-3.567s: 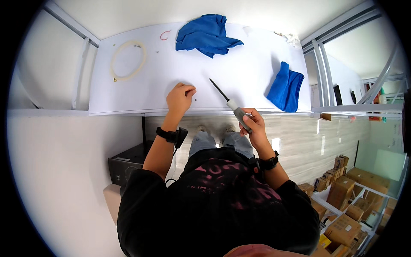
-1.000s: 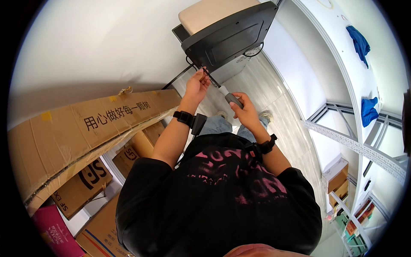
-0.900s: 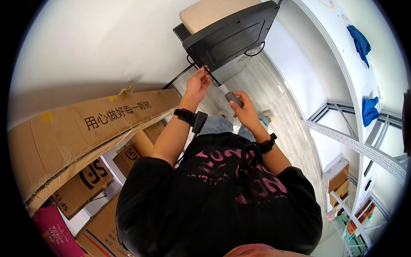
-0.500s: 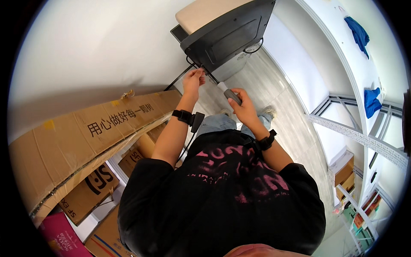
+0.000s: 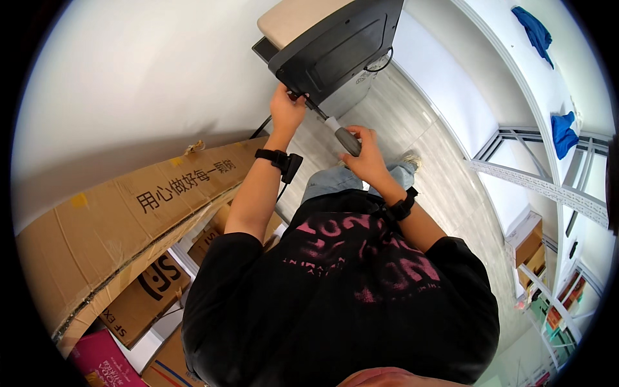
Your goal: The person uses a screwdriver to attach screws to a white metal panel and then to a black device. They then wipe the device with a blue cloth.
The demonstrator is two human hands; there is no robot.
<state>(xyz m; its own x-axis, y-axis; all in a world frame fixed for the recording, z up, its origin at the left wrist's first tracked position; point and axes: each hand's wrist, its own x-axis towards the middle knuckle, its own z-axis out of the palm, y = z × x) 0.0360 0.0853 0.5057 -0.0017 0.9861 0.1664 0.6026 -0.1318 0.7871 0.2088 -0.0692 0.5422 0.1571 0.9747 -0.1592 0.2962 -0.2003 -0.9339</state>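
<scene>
My right hand (image 5: 369, 157) is closed around the grey handle of a screwdriver (image 5: 347, 138), with its pale collar and black shaft slanting up and to the left. At the far end of that shaft my left hand (image 5: 287, 109) is closed, fingers pinched beside the lower edge of a black plastic panel (image 5: 348, 48). What it pinches is too small to make out. The panel backs a beige padded part (image 5: 300, 20). A dark cable (image 5: 389, 61) loops from the panel's right side.
A long cardboard box (image 5: 116, 226) lies along my left, above other cartons (image 5: 145, 297) and a magenta box (image 5: 103, 361). White shelving with a metal frame (image 5: 535, 180) stands at right, blue cloths (image 5: 564, 135) on it. Pale wood-look floor (image 5: 445, 187) lies between.
My left hand has moved up and left, closer against the panel's lower edge. The screwdriver and my right hand have shifted only slightly. The view has also shifted a little.
</scene>
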